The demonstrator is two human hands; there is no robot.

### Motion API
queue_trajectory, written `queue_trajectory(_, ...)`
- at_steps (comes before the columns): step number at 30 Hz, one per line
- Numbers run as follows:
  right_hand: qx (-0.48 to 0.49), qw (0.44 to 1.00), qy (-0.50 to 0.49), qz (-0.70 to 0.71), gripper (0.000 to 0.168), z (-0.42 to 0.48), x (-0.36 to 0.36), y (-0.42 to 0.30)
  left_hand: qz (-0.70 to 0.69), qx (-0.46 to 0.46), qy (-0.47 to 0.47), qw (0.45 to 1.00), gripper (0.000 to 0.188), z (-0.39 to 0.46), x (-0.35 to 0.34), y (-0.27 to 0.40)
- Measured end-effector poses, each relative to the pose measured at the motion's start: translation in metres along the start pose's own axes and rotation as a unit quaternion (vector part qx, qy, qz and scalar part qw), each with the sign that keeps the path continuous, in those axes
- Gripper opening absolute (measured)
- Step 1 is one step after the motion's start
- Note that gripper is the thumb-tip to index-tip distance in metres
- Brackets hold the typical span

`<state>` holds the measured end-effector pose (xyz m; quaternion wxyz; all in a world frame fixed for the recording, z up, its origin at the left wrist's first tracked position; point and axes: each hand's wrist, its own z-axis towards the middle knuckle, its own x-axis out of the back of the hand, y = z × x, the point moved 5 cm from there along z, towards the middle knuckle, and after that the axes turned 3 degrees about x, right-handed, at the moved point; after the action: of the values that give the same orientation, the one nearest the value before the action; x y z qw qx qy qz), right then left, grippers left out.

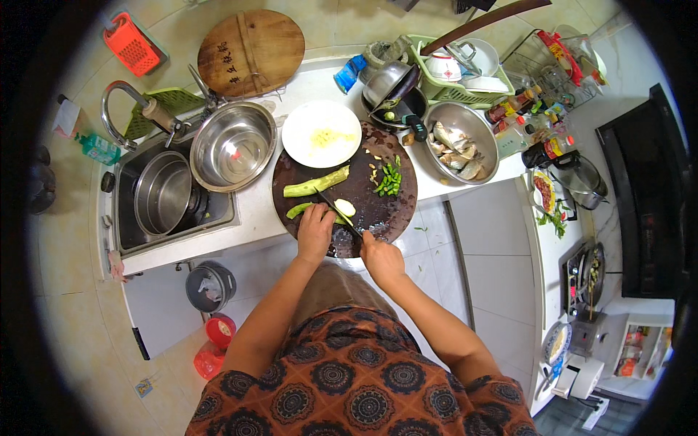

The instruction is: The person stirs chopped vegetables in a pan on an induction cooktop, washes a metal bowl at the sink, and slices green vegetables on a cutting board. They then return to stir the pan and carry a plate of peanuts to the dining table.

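Observation:
My right hand [381,260] grips the handle of a dark kitchen knife [339,213]. Its blade points away to the left over a round, wet, dark cutting board [376,218]. My left hand [316,231] presses a piece of green vegetable [299,210] to the board, fingertips close to the blade. On the blade's right side lies a pale cut slice [345,207]. Farther up rests a longer peeled green length of vegetable [311,182], the knife tip near it. Chopped green pepper [389,179] is heaped at the board's right.
A white plate with minced garlic [294,136] overlaps the board's far edge. Left stand a steel basin [204,171] and a sink [221,218] containing a pot [163,193]. A bowl of fish [485,125], stacked pans [422,103] and a dish basket [469,98] stand right.

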<state>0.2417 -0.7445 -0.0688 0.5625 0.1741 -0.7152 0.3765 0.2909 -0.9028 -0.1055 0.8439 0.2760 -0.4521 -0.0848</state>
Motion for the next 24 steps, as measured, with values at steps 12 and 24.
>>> queue_trajectory(12,0.003,1.000,-0.019,-0.017,0.014,0.004,-0.003,-0.005,-0.009,0.001,0.006,1.000,0.009,0.005,0.004,-0.005)
queue_trajectory(24,0.006,1.000,0.001,0.006,0.015,0.005,-0.008,-0.009,0.031,-0.016,0.028,0.999,0.008,0.006,0.011,-0.008)
